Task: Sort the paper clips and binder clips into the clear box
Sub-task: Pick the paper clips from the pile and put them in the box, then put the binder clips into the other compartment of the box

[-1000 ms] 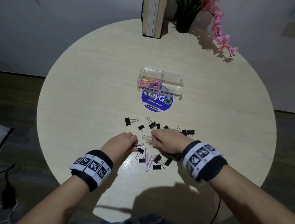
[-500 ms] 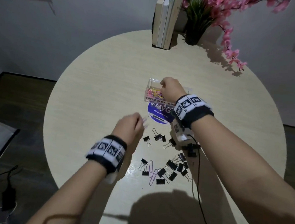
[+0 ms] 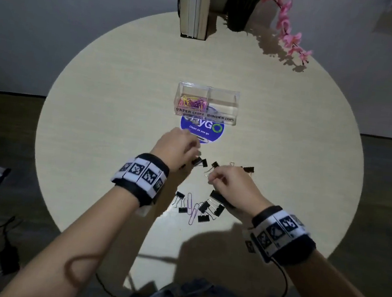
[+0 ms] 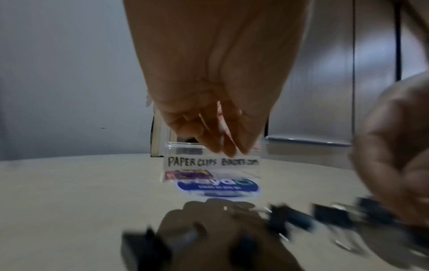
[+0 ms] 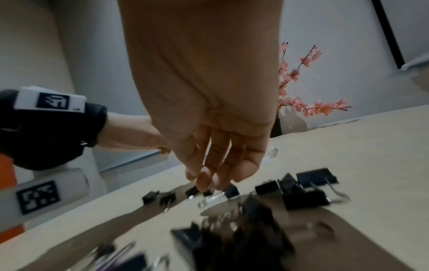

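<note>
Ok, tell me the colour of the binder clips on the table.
Black binder clips with silver wire handles, clearest in the head view.

The clear box (image 3: 206, 105) carried two handwritten labels on its front wall: "PAPER CLIPS" under the left compartment and "BINDER CLIPS" under the right one. A round blue sticker (image 3: 202, 130) on the bench (image 3: 96, 117) read "Clean as you go"; its larger word was partly hidden.

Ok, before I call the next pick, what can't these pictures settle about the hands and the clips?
- Left hand: head view shows only its back, left wrist view is blurred; its grip is unreadable.
- Right hand: fingers down at the black binder clips; contact too blurred to tell.
- Clear plastic two-compartment box: glare leaves its binder-clip side unreadable.
- Clips under the right hand: hidden.
</note>
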A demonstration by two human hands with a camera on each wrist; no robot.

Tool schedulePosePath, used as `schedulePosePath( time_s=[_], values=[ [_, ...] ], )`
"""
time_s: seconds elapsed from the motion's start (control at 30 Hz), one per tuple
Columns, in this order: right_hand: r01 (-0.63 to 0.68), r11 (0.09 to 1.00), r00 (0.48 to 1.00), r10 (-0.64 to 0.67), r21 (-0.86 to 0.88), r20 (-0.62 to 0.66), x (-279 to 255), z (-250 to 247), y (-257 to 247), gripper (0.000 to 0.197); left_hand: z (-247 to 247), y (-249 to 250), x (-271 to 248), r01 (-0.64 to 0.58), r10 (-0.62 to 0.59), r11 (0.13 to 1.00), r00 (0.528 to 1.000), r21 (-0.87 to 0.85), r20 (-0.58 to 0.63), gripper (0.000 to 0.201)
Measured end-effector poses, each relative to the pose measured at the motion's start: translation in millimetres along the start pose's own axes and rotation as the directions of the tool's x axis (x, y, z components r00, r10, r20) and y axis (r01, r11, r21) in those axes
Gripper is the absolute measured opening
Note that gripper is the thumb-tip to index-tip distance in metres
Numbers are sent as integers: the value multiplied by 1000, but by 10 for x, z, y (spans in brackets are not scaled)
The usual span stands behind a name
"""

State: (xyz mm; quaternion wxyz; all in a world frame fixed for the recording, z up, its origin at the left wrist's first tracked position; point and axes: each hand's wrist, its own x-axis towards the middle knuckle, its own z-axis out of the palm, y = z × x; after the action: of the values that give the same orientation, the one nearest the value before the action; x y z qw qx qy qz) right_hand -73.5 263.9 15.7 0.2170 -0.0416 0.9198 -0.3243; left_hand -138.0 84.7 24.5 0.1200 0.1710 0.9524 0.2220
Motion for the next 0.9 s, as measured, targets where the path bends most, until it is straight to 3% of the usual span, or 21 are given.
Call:
schedulePosePath(
  time_s=[0.1, 0.23, 0.37, 0.5, 0.67, 0.8, 0.9],
  values=[
    [93, 991, 995, -87, -101, 56, -228, 169, 31, 12, 263, 28, -443, 7, -13, 999, 989, 38, 149, 18],
    [145, 951, 989, -138, -272, 43, -361, 320, -1, 21, 496, 54, -720, 120, -140, 979, 983, 163, 121, 27],
    [154, 918, 987, -158, -365, 21, -386, 386, -6, 23, 553, 54, -787, 148, -177, 959, 979, 243, 102, 28],
    [104, 938, 990, -130, -329, -59, -377, 322, 67, 20, 537, 23, -802, 197, -232, 927, 970, 319, 76, 28],
    [142, 927, 983, -173, -346, -61, -368, 319, 97, 10, 636, 223, -774, 243, -288, 886, 956, 395, 56, 31],
    [86, 986, 971, -115, -143, -209, -447, 302, 99, 7, 653, 284, -706, 204, -240, 910, 969, 360, 57, 31],
    [30, 995, 959, -1, 96, -285, -503, 272, 134, 15, 610, 276, -756, 184, -181, 931, 983, 315, -38, 35]
  ],
)
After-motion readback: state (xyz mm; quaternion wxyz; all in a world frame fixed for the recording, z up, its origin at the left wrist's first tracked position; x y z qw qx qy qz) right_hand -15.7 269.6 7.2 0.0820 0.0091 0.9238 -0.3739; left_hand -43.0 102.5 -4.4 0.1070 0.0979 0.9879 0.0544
